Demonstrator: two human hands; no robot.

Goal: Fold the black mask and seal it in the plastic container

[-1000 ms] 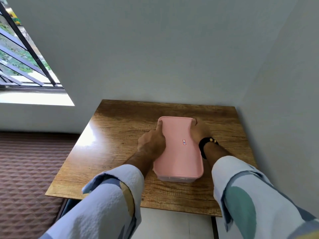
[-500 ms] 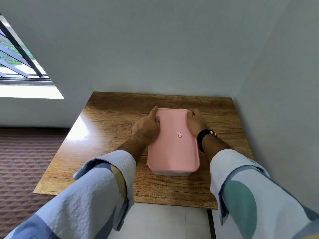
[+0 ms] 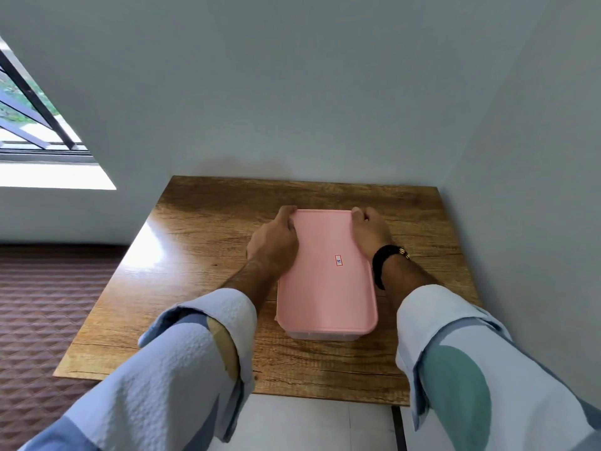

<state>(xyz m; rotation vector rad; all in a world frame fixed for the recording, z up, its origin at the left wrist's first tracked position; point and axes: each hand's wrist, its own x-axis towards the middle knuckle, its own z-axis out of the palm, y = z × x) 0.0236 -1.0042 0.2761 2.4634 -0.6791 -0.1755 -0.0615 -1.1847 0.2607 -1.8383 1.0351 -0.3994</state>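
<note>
A clear plastic container (image 3: pixel 320 336) with a pink lid (image 3: pixel 325 275) lies lengthwise in the middle of the wooden table (image 3: pixel 201 255). The lid covers the whole box and carries a small red-and-white sticker. My left hand (image 3: pixel 273 244) presses on the lid's far left corner and edge, fingers curled over the rim. My right hand (image 3: pixel 369 234), with a black wristband, grips the far right corner the same way. The black mask is hidden from view; the box's inside cannot be seen.
The table stands in a room corner, with grey walls right behind it and close on the right. A barred window (image 3: pixel 29 125) is at the upper left. Brown patterned floor (image 3: pixel 42 304) lies to the left, white tiles (image 3: pixel 309 424) below the near table edge.
My left index finger, stretched along the lid's edge before, is now curled around the far left corner. Both hands stay on the lid's far end. The view has shifted slightly left.
</note>
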